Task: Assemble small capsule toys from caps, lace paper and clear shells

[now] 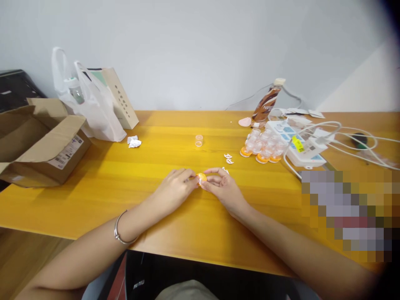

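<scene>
Between my two hands, just above the wooden table [175,225], is a small round orange cap [202,178] with something pale on its face. My left hand [179,185] pinches its left edge, and my right hand [223,187] grips it from the right with thumb and fingers. Beyond them a small clear plastic cup [199,141] stands on the table. Small white plastic pieces [229,158] lie just past my right hand, one partly hidden by its fingers. To the right is a cluster of clear containers with orange caps [262,146], caps downward.
An open cardboard box [59,154], a white plastic bag [96,112] and crumpled white paper [134,142] are at left. A brown drink bottle [267,102], a pink disc [245,121] and a power strip [296,143] with tangled white cables are at right, near a pixelated area.
</scene>
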Motion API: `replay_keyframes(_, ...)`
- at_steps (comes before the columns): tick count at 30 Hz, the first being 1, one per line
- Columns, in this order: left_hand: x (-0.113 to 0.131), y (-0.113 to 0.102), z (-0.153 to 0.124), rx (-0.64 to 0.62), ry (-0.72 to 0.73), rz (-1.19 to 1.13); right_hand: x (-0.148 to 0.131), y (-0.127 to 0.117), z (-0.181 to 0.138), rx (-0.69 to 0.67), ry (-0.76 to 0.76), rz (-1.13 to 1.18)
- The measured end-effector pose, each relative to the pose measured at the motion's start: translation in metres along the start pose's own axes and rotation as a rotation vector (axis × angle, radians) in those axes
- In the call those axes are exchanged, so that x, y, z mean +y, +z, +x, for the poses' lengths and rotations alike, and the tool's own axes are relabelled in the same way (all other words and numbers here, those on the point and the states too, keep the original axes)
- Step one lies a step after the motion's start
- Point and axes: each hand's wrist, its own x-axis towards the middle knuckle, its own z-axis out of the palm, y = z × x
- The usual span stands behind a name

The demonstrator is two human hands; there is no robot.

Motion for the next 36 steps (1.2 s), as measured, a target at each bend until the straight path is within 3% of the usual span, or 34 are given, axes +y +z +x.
replay_keyframes(3,0.004,0.005,-0.002,0.047,-0.028,0.057,0.002,0.0,-0.001,-0.006,-0.018,0.014)
replay_keyframes(6,0.004,0.007,-0.002,0.076,-0.087,-0.027,0.003,0.001,-0.001,-0.01,-0.039,-0.004)
replay_keyframes(12,-0.001,0.004,0.002,0.028,-0.205,-0.323,0.003,0.0,0.0,-0.022,-0.06,-0.065)
replay_keyframes(18,-0.005,-0.004,0.006,-0.012,-0.29,-0.461,0.003,0.0,0.001,-0.033,-0.045,-0.087)
replay_keyframes(28,0.001,-0.006,0.005,-0.035,-0.266,-0.402,0.002,0.0,0.0,-0.036,-0.043,-0.084)
replay_keyframes(36,-0.006,-0.01,0.01,-0.005,-0.306,-0.496,0.0,0.001,0.0,-0.039,-0.024,-0.116)
